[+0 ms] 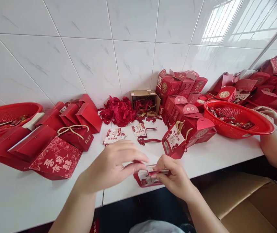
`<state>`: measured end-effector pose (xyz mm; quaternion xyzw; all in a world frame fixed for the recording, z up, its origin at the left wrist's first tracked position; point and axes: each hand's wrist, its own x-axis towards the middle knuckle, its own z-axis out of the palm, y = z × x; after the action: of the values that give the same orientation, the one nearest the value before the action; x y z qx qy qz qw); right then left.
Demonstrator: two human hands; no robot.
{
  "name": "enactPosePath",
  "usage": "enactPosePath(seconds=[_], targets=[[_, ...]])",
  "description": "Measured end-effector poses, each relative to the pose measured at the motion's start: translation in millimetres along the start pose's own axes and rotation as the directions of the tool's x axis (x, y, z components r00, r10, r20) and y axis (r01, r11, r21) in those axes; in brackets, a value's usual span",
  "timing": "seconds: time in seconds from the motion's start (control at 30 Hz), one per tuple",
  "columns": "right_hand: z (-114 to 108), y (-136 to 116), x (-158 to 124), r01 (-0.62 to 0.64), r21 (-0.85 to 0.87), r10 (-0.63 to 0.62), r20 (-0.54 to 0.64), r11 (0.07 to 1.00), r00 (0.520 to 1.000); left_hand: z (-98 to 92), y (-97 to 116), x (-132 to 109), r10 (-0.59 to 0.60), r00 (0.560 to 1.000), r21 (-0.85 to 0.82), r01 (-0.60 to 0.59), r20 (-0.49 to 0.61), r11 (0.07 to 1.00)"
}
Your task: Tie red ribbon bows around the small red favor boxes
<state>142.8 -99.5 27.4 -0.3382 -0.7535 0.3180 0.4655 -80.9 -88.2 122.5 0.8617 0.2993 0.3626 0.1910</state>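
Head view: at six o'clock, by the near edge of the white table (pixel 119 193), clamps a windowed red gift box (pixel 150 181) at its top with left hand (pixel 115 162) and right hand (pixel 176 176), close together. From there, faces a pliers-like tool (pixel 149 140) at twelve, crumpled red ribbon (pixel 119 110) at eleven, stacked gift boxes (pixel 185 111) blocking one, a red plastic basket (pixel 237 132) and co-worker's hand (pixel 267 111) at two.
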Motion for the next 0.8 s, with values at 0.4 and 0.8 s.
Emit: enactPosePath(seconds=[0.4, 0.8], targets=[[-1.8, 0.3, -5.3, 0.181, 0.068, -0.179, -0.042, 0.981, 0.983, 31.7, -23.0, -3.6, -0.088, 0.988, -0.387, 0.131, 0.128, 0.913], [-2.1, -2.5, -4.9, 0.23, 0.021, -0.229, -0.02, 0.973, 0.973, 59.6, 6.4, -22.4, -0.496, 0.868, -0.33, 0.462, -0.023, 0.823]])
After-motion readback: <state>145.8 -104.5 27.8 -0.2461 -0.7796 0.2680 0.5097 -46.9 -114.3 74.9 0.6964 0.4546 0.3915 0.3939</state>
